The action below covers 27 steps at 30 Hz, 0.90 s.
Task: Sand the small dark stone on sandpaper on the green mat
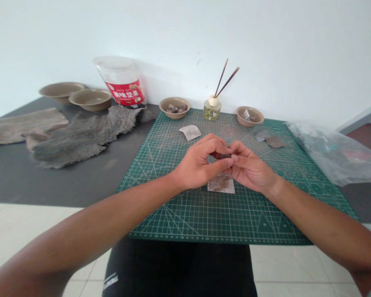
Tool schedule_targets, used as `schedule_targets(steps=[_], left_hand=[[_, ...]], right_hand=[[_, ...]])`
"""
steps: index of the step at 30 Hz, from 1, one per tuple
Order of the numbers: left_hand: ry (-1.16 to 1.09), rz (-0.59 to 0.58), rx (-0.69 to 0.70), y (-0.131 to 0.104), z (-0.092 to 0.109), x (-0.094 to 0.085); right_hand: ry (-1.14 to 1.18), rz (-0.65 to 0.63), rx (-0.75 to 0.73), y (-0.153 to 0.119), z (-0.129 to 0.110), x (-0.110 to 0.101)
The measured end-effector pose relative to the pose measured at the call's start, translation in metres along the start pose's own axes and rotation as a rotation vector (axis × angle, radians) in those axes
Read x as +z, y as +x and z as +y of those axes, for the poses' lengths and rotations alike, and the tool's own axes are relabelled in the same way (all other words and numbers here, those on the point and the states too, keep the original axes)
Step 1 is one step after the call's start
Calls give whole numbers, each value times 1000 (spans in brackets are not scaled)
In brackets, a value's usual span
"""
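Over the green cutting mat (170, 214), my left hand (202, 163) and my right hand (250, 169) meet at the fingertips. Both are closed in a pinch around a small dark piece (224, 156), mostly covered by the fingers; its kind cannot be made out. Just beneath them lies a whitish square of paper (221, 185) with brown dust on it. Farther back on the mat is another pale, slightly curled sheet (191, 132). To the right, a brown square piece (275, 142) and a greyish one (261, 135) lie side by side.
At the mat's back stand a bowl of small brownish lumps (174, 115), a reed diffuser (212, 109) and a bowl with small pieces (250, 119). Left are a grey rag (77, 140), two bowls (91, 100) (60, 90) and a plastic tub (123, 84). A clear bag (340, 152) lies right.
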<state>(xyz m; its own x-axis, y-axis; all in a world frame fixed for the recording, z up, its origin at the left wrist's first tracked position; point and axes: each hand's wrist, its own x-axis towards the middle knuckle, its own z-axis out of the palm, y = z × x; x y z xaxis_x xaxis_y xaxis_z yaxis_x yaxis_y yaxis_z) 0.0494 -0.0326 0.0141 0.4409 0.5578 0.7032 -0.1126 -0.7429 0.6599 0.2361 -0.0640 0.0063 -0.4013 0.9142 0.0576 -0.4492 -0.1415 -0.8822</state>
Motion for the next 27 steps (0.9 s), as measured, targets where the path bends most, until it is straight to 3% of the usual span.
schedule_targets(steps=[15,27], left_hand=[[-33,26,-119,1,0,2],[165,47,-204,-1,-1,0]], right_hand=[[23,-39,31,1,0,0],[-37,-62,54,-1,0,-1]])
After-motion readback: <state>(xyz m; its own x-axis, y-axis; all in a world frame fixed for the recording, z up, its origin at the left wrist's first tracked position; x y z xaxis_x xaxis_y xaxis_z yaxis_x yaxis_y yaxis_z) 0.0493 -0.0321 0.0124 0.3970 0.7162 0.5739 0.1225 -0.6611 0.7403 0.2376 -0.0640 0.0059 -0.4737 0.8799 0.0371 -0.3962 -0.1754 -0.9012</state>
